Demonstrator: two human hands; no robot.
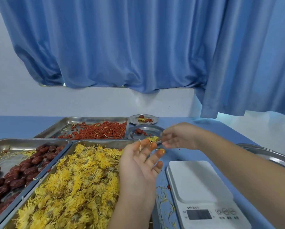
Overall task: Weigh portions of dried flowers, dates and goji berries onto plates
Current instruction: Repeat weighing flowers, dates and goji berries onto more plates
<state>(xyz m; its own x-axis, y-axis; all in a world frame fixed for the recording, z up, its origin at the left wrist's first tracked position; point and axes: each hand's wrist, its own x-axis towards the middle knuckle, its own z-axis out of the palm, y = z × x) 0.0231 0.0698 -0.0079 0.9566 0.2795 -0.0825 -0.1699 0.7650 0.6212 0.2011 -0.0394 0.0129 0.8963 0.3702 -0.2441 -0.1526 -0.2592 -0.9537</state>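
Dried flowers [75, 179] looked feather-light and crumbly, best pinched gently at the head; left hand [138, 166] fingers splayed empty, right hand [178, 138] fingers loosely apart over the plate [153, 129].

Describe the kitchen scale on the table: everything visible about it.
The scale is a white, plastic-looking rectangle with rounded corners. It lies flat on the blue table, right of the flower tray. Its smooth weighing platform carries nothing. The near strip holds a dark display with no readable digits, three round buttons with small labels, and a brand mark. Petal scraps lie beside its left edge.
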